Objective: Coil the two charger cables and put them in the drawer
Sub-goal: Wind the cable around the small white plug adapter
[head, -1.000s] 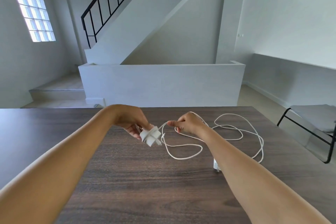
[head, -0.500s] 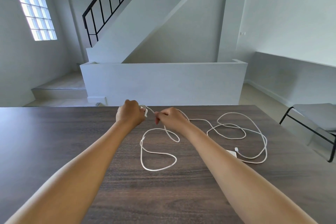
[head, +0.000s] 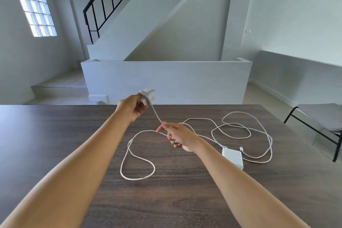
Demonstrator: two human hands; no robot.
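Left hand [head: 133, 106] up near frame center, just above the far edge of the dark wood bench [head: 55, 135], fingers closed around a small white bundle of wound cable [head: 146, 96]. Right hand [head: 180, 137] lower and a bit to the right, pinching the white cable [head: 156, 114] between thumb and fingertip, other fingers curled in. Short taut stretch running diagonally between the two hands. Below and left of the right hand, a loose loop [head: 137, 169] lying flat on the bench. Off to the right, more slack sprawled in big loops [head: 244, 129], plus a white charger brick [head: 232, 156] right beside the right forearm. No drawer visible anywhere.
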